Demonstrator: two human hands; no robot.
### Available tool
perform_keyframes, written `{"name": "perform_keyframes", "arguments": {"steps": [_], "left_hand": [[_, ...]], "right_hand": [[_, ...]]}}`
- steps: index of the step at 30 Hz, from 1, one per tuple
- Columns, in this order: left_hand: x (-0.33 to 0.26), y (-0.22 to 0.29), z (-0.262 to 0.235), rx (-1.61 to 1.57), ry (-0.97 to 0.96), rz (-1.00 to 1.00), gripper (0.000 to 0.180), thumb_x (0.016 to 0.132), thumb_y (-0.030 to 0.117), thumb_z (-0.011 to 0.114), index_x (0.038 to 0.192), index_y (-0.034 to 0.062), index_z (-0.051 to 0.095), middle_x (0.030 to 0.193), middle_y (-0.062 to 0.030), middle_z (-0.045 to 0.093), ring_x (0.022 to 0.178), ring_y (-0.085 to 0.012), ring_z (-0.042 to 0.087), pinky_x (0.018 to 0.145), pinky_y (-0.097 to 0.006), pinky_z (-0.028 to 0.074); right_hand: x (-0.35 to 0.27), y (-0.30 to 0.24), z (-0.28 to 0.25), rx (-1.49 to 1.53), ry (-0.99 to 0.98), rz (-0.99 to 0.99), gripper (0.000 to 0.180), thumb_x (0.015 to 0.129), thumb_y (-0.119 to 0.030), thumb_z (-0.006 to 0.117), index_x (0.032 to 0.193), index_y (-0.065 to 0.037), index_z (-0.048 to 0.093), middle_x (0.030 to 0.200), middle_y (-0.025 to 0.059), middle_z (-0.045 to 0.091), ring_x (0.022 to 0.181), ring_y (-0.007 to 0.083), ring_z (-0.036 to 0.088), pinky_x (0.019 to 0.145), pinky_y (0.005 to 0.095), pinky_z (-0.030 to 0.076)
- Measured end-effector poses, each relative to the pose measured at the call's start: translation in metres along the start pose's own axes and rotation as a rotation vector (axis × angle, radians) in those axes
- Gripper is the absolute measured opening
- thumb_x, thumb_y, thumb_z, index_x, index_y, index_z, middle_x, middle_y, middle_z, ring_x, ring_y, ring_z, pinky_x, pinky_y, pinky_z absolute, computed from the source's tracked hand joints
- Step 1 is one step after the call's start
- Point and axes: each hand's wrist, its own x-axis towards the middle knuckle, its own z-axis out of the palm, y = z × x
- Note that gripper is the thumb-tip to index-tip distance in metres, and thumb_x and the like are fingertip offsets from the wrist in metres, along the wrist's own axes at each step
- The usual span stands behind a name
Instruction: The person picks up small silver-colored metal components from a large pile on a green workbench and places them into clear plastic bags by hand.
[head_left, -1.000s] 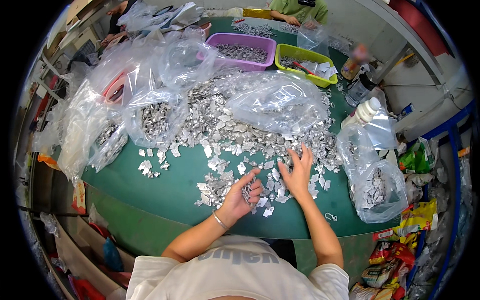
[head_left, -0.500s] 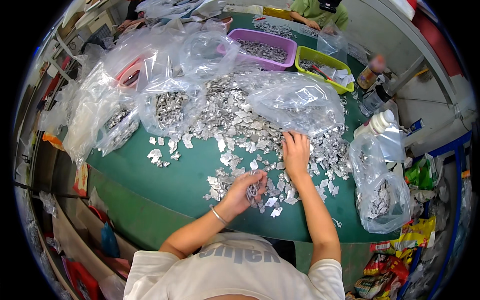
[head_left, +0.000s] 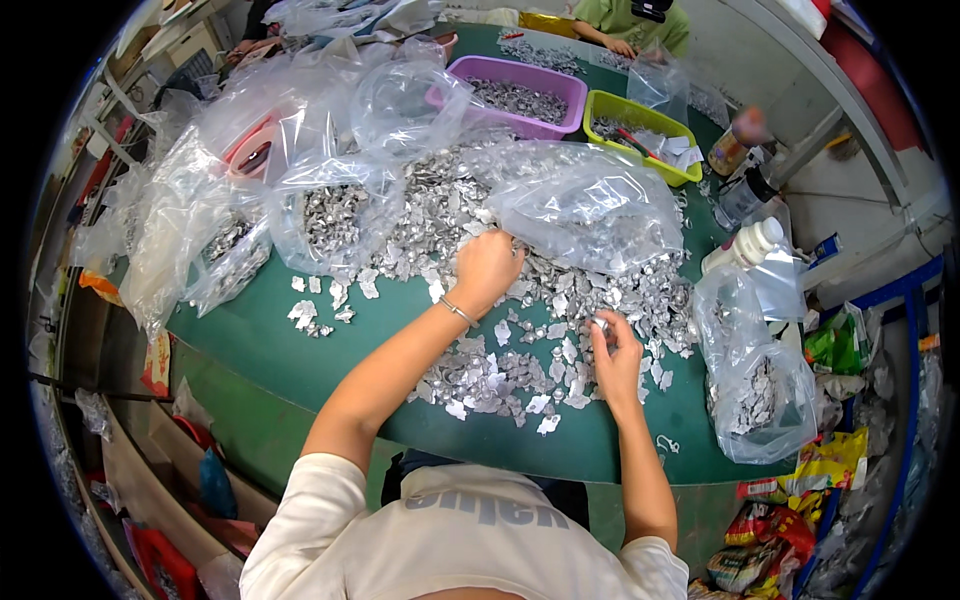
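My left hand (head_left: 488,268) is closed, knuckles up, over the big heap of flat silvery metal pieces (head_left: 440,200), beside the clear plastic bag (head_left: 590,215). Its fingers hide whatever is in them. Lower down and to the right, my right hand (head_left: 617,352) pinches a small silvery metal piece (head_left: 600,323) between thumb and fingertips, at the heap's near edge. Between my forearms lies a smaller scatter of metal pieces (head_left: 485,380) on the green table (head_left: 350,375).
Behind the heap stand a purple basin (head_left: 575,100) and a yellow-green basin (head_left: 690,170). Filled clear bags lie left and right, one bag (head_left: 765,400) by the right edge. A white bottle (head_left: 745,245) and other bottles line the right side. Across the table sits another person (head_left: 670,30).
My left hand has moved up and away from the near scatter, onto the big heap. My right hand has drawn back toward me from the heap and now pinches a metal piece.
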Motion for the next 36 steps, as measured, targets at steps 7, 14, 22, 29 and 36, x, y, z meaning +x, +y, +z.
{"name": "perform_keyframes", "arguments": {"steps": [7,14,22,29,36], "left_hand": [[-0.017,0.001,0.004,-0.376,0.034,0.019,0.016,0.077,0.014,0.068,0.086,0.0011,0.066,0.067,-0.0155,0.064,0.062,-0.0301,0.064,0.058,-0.038,0.051],[-0.047,-0.021,-0.032,-1.552,-0.418,-0.651,0.013,0.09,0.011,0.058,0.1,0.0024,0.058,0.064,0.0024,0.048,0.051,-0.0073,0.045,0.042,-0.022,0.037],[-0.083,-0.042,-0.045,-1.977,-0.234,-0.938,0.017,0.091,0.02,0.058,0.105,0.0095,0.06,0.076,-0.0006,0.057,0.065,-0.012,0.055,0.057,-0.027,0.049],[-0.105,-0.065,-0.059,-2.048,-0.281,-0.911,0.034,0.097,0.034,0.042,0.117,0.0097,0.056,0.088,-0.0049,0.061,0.073,-0.0188,0.059,0.064,-0.032,0.051],[-0.081,-0.069,-0.078,-1.988,-0.259,-0.801,0.033,0.094,0.025,0.048,0.121,0.0069,0.054,0.087,-0.004,0.057,0.067,-0.0147,0.053,0.055,-0.027,0.047]], "right_hand": [[-0.011,-0.004,-0.002,-0.41,0.008,-0.293,0.025,0.077,-0.009,0.069,0.1,-0.002,0.063,0.101,0.0118,0.061,0.097,0.0301,0.053,0.086,0.0396,0.039],[-0.006,-0.024,0.026,-0.259,-0.144,-0.316,0.029,0.077,-0.006,0.067,0.106,-0.003,0.061,0.107,0.0139,0.057,0.101,0.0328,0.05,0.089,0.0408,0.038],[0.036,-0.029,0.069,-0.459,-0.141,-0.425,0.033,0.075,-0.005,0.068,0.108,-0.001,0.06,0.112,0.0156,0.049,0.103,0.0347,0.048,0.088,0.0429,0.039],[0.024,-0.017,0.069,-0.589,-0.111,-0.437,0.025,0.073,-0.009,0.071,0.095,-0.002,0.061,0.113,0.0161,0.05,0.104,0.0344,0.047,0.086,0.0443,0.038],[0.026,-0.017,0.075,-0.674,-0.059,-0.441,0.034,0.071,-0.017,0.075,0.1,-0.006,0.061,0.1,0.0117,0.049,0.096,0.0303,0.048,0.08,0.0407,0.036]]}}
